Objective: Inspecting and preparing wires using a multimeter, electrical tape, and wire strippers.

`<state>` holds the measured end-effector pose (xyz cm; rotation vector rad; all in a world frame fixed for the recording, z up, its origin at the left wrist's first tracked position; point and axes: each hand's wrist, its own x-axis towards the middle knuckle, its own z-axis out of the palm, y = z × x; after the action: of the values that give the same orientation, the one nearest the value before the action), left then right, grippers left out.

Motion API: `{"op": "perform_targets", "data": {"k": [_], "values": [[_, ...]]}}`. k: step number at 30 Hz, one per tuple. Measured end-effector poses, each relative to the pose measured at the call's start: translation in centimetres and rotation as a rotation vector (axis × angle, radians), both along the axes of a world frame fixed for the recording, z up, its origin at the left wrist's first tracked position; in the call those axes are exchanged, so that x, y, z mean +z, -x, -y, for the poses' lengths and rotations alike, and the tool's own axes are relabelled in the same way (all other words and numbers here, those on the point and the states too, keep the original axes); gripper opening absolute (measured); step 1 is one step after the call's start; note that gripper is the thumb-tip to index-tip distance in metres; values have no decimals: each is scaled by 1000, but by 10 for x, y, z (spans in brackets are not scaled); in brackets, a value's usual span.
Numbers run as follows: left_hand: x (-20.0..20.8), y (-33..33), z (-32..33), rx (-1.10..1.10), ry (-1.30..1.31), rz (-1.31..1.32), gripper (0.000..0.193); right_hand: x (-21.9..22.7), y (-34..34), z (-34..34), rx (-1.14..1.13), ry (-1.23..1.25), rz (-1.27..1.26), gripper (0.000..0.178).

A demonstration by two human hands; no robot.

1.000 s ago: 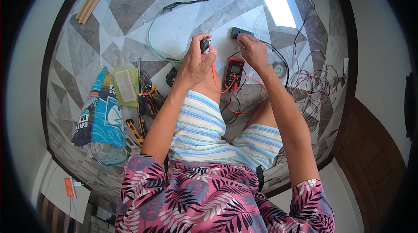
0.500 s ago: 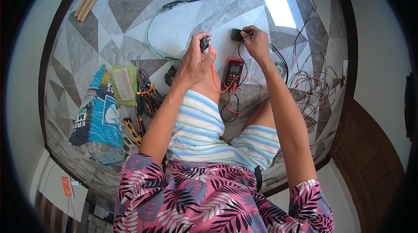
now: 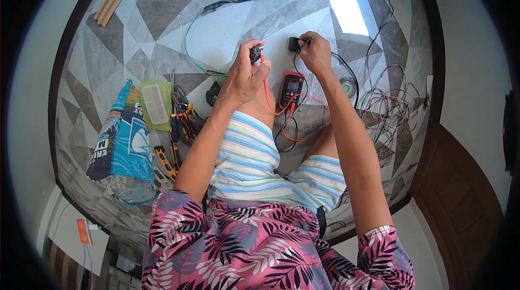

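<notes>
My left hand [image 3: 246, 76] is closed around a small dark part [image 3: 254, 54] with a metal tip, and a red test probe [image 3: 265, 76] is pressed against it under my thumb. My right hand [image 3: 317, 54] pinches a black test probe [image 3: 306, 42] beside a small black block-shaped adapter [image 3: 294, 44]; whether the fingers also grip the block is hidden. Between my hands, on the floor, lies a red and black multimeter [image 3: 291, 88]. Red and black leads run from it to the probes.
To the left are a blue bag [image 3: 127, 144], a green box with a clear lid [image 3: 155, 104] and several hand tools [image 3: 181, 122]. Tangled wires [image 3: 387, 108] lie at right near a round disc [image 3: 348, 87]. A black cable with a green wire [image 3: 187, 38] crosses the far floor.
My right hand has shifted slightly left, and its fingers cover more of the black block. The left hand stays nearly in place with the red probe and dark part.
</notes>
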<state>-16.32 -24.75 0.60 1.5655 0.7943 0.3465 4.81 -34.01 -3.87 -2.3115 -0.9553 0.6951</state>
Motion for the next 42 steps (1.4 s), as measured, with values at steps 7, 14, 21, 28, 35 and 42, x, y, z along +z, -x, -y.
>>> {"op": "perform_targets", "data": {"k": [7,14,21,28,35,42], "values": [[2,-1,0,-6,9,-6,51,1,4,4,32,-35,38,11],[4,-1,-1,-1,7,0,52,-2,7,8,94,-102,100,10],[4,-1,-1,-8,56,26,52,27,8,14,180,-417,433,12],[6,1,-3,-19,93,24,51,89,75,30,17,-94,-519,20],[-2,11,-10,-87,13,97,43,100,78,37,-94,-46,-994,28],[-2,16,-20,6,106,144,38,127,61,41,-35,73,-737,31]]}}
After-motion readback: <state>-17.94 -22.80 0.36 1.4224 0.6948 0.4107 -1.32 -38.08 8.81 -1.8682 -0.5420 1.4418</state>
